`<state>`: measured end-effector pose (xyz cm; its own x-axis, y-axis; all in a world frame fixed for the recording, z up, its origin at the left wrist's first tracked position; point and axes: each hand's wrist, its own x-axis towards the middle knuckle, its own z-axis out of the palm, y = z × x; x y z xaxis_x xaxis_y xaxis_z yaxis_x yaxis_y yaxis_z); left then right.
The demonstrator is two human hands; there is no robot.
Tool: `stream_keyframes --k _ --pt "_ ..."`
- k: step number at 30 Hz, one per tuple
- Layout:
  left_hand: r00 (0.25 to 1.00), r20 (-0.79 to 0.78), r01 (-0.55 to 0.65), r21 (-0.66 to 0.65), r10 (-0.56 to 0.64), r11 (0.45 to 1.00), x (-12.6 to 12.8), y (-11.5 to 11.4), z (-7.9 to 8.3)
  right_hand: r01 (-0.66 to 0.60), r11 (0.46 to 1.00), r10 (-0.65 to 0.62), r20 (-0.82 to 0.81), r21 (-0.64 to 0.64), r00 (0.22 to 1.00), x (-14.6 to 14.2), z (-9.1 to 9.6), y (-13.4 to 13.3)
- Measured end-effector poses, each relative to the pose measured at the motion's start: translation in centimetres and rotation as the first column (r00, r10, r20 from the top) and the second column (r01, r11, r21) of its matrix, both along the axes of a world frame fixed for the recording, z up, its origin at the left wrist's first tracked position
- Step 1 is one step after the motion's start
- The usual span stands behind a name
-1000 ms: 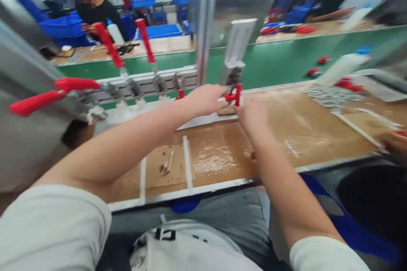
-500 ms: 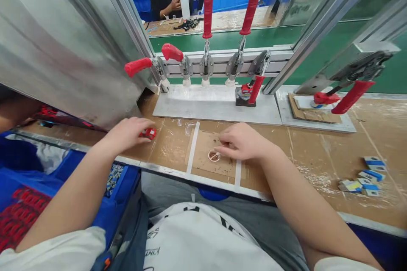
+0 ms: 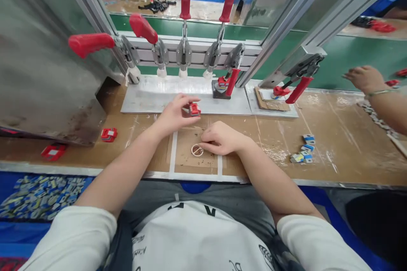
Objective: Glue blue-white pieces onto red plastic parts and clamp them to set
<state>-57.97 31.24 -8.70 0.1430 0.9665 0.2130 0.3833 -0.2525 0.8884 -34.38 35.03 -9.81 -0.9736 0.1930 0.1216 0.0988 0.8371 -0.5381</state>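
Note:
My left hand point(image 3: 173, 114) grips a small red plastic part point(image 3: 194, 109) between thumb and fingers, above the front edge of the metal plate point(image 3: 143, 97). Lower and to the right, my right hand point(image 3: 221, 137) is closed in a pinch over the brown board. Its fingertips are beside a pale ring point(image 3: 197, 150) lying between two white tape strips; what they hold, if anything, is hidden. Two more red parts, one nearer point(image 3: 109, 134) and one farther left point(image 3: 53, 151), lie on the bench. Another red part point(image 3: 223, 82) sits in a black block under a toggle clamp point(image 3: 233, 80).
Several red-handled toggle clamps point(image 3: 185, 42) stand along the rail behind the plate. Another clamp point(image 3: 299, 89) presses on a cardboard pad at right. Small blue-and-white blocks point(image 3: 307, 148) lie on the right. A co-worker's hand point(image 3: 365, 78) reaches in at far right.
My left hand has lifted a red part from the left side of the bench and carried it right, over the plate's edge. My right hand stays by the ring. The view has shifted.

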Motion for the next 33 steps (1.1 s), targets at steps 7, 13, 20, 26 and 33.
stream_keyframes --k 7,13,20,26,33 --pt "0.997 0.082 0.023 -0.075 -0.017 0.997 2.1 1.7 -4.4 0.003 0.989 0.003 -0.042 0.146 0.999 -0.2 -0.7 -0.5" --pt "0.984 0.136 0.124 -0.087 -0.111 0.989 1.9 1.5 -5.0 -0.045 0.999 0.047 -0.068 0.030 0.997 -0.1 -0.5 -0.8" --pt "0.974 0.172 0.165 -0.080 -0.149 0.983 1.7 1.6 -5.4 -0.072 0.963 0.029 -0.166 -0.261 0.986 0.0 -0.5 -0.6" --pt "0.977 0.150 0.171 -0.112 -0.153 0.979 1.5 1.6 -5.1 0.145 0.902 -0.318 -0.399 -0.406 0.860 0.6 -0.2 0.7" --pt "0.977 0.148 0.178 -0.156 -0.155 0.972 1.5 1.6 -4.9 0.582 0.668 -0.743 -0.370 -0.463 0.558 0.7 -1.4 2.4"
